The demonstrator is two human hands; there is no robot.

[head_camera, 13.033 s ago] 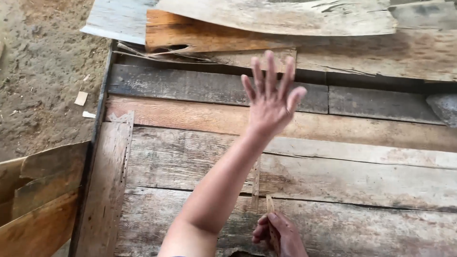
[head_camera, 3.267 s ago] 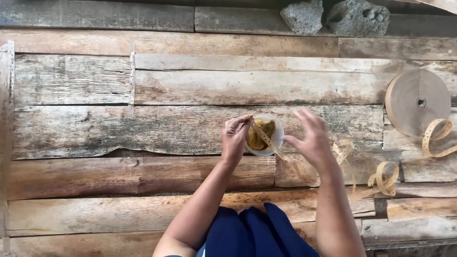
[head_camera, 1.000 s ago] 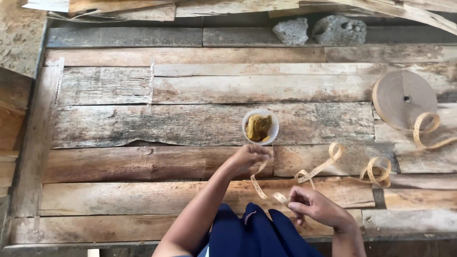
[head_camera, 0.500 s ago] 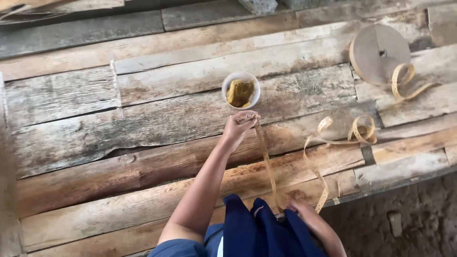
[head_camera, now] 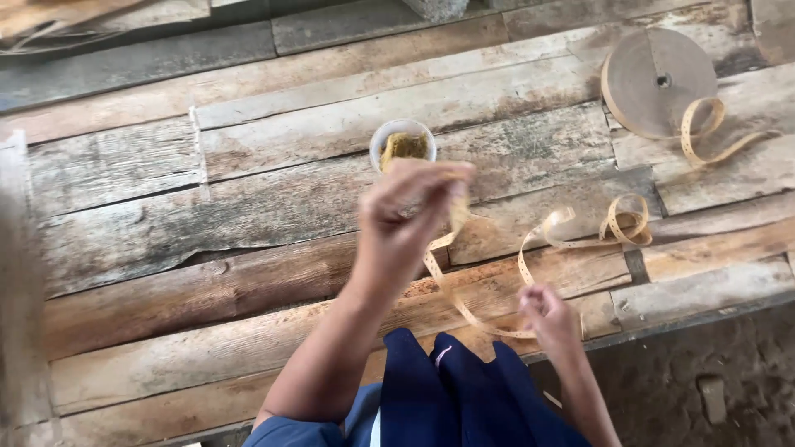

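My left hand is raised over the wooden planks and pinches one end of a thin tan strip. The strip sags in a loop down to my right hand, which is closed on it near the platform's front edge. Beyond my right hand the strip curls across the boards toward a flat tan roll at the far right. A small white cup with yellow-brown paste stands just beyond my left hand.
The work surface is a platform of weathered planks. Bare dirt ground lies past its front right edge. A grey stone sits at the far edge. My blue clothing fills the bottom centre.
My left hand has lifted from beside the cup, raising the strip end. My right hand moved up along the strip. The view has tilted and shifted right.
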